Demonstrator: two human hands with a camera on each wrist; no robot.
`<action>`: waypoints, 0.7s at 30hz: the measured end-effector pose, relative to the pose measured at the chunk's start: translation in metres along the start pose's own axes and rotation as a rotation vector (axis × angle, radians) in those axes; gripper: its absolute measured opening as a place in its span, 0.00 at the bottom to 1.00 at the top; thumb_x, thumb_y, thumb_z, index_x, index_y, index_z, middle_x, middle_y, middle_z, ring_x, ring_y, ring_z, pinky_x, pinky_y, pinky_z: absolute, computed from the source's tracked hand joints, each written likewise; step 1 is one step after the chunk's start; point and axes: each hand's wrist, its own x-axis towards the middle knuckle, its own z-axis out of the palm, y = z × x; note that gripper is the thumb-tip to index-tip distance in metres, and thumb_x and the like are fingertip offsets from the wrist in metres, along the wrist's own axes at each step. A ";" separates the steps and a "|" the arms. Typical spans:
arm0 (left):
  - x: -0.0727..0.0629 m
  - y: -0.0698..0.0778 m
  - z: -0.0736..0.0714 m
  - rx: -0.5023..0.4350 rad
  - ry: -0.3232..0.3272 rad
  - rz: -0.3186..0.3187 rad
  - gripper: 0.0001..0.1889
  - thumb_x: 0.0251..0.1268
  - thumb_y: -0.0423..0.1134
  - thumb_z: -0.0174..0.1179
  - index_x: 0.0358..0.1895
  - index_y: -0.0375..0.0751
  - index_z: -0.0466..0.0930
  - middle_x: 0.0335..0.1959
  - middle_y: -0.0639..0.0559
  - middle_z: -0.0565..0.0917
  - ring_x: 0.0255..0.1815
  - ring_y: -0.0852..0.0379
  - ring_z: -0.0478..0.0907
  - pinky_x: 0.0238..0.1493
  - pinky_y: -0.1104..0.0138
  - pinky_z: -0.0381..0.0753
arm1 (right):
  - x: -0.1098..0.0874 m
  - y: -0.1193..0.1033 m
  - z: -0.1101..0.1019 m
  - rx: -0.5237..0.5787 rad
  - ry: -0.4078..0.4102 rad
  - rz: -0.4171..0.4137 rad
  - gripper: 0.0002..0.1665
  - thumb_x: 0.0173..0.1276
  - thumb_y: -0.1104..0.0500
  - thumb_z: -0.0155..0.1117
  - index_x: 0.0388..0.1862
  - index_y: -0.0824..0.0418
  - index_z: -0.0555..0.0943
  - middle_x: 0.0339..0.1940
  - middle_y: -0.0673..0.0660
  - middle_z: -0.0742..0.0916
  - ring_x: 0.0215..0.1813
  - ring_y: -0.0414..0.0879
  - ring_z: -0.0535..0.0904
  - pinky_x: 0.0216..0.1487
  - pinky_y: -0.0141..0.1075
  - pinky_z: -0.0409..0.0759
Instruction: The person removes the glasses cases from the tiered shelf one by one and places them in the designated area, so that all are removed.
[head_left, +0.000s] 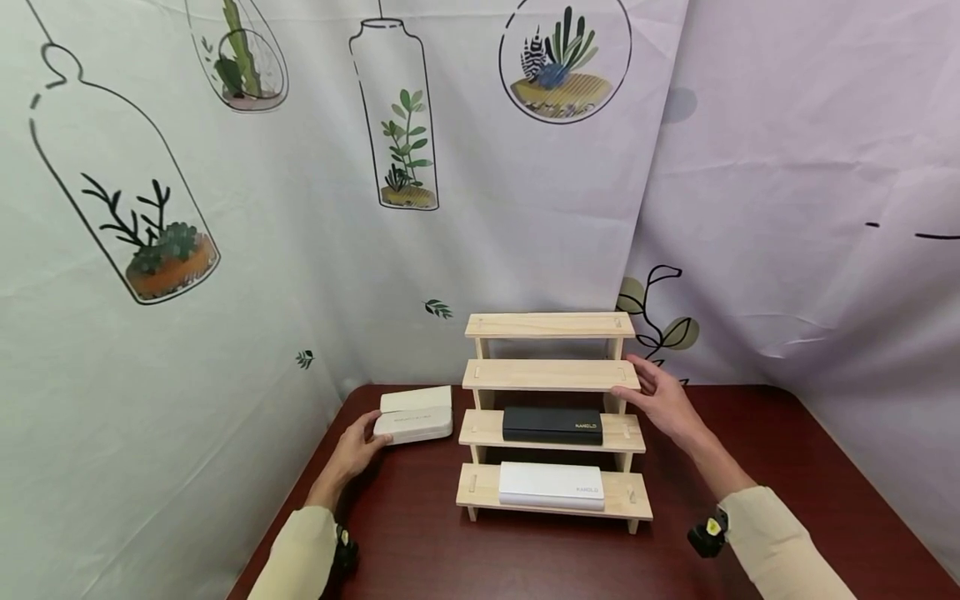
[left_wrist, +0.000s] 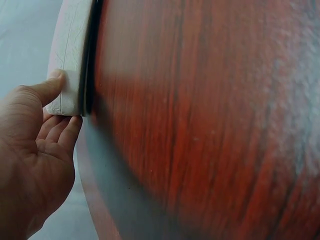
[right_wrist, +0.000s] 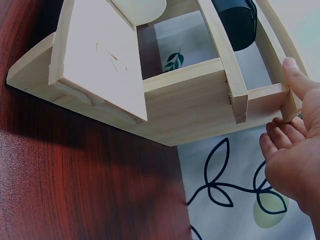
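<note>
A cream glasses case lies at the back left of the table. My left hand grips its left end, thumb on its upper face and fingers around the end in the left wrist view. Directly behind it is another pale cream piece; whether this is a separate case I cannot tell. My right hand pinches the right end of a wooden tiered stand's second shelf from the top. A black glasses case rests on the shelf below, and a white glasses case on the lowest shelf.
The stand's top shelf is nearest the printed cloth backdrop. The dark red wooden table reaches back to that cloth. A small black device sits at my right wrist, and another at my left.
</note>
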 end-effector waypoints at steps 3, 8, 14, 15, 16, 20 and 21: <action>0.001 0.000 0.001 0.015 0.002 0.015 0.33 0.73 0.28 0.67 0.76 0.22 0.64 0.71 0.23 0.72 0.73 0.31 0.71 0.72 0.41 0.70 | 0.000 0.000 0.000 0.001 0.000 0.001 0.53 0.75 0.51 0.74 0.86 0.68 0.56 0.82 0.72 0.67 0.81 0.67 0.64 0.73 0.58 0.70; 0.001 0.001 0.002 0.021 0.007 0.023 0.32 0.72 0.27 0.67 0.75 0.21 0.65 0.70 0.22 0.73 0.72 0.30 0.71 0.72 0.39 0.69 | 0.000 0.000 0.000 0.002 -0.002 0.002 0.52 0.75 0.51 0.73 0.86 0.68 0.56 0.82 0.72 0.67 0.81 0.67 0.64 0.73 0.57 0.70; 0.003 -0.001 0.003 0.033 -0.002 0.016 0.33 0.73 0.26 0.66 0.76 0.21 0.64 0.72 0.21 0.71 0.74 0.28 0.69 0.73 0.39 0.68 | 0.000 0.001 0.001 0.002 -0.003 0.002 0.52 0.76 0.51 0.73 0.86 0.69 0.56 0.82 0.72 0.67 0.81 0.67 0.64 0.72 0.57 0.71; 0.003 -0.002 0.004 0.034 -0.002 0.015 0.33 0.73 0.26 0.66 0.76 0.21 0.63 0.72 0.21 0.71 0.74 0.28 0.69 0.73 0.39 0.68 | 0.000 0.001 0.001 0.003 -0.002 0.002 0.52 0.76 0.52 0.73 0.86 0.70 0.56 0.82 0.72 0.67 0.81 0.67 0.65 0.72 0.57 0.71; 0.004 -0.002 0.004 0.038 -0.002 0.020 0.33 0.73 0.26 0.66 0.76 0.21 0.63 0.72 0.21 0.71 0.74 0.28 0.69 0.73 0.39 0.69 | 0.000 0.001 0.001 0.004 -0.003 0.002 0.52 0.76 0.52 0.73 0.85 0.70 0.56 0.82 0.72 0.67 0.81 0.67 0.65 0.72 0.57 0.71; 0.004 0.000 0.004 0.047 0.004 0.023 0.33 0.73 0.25 0.66 0.76 0.21 0.64 0.72 0.21 0.71 0.74 0.29 0.69 0.74 0.39 0.68 | 0.000 0.001 0.001 0.006 0.000 0.003 0.52 0.76 0.52 0.73 0.85 0.70 0.56 0.82 0.73 0.67 0.81 0.67 0.65 0.72 0.57 0.71; 0.004 0.001 0.003 0.051 0.004 0.024 0.33 0.73 0.25 0.66 0.76 0.21 0.64 0.72 0.21 0.71 0.74 0.28 0.69 0.74 0.39 0.68 | 0.000 0.001 0.001 0.006 0.000 0.003 0.52 0.76 0.52 0.73 0.85 0.70 0.56 0.82 0.72 0.67 0.81 0.67 0.65 0.72 0.57 0.71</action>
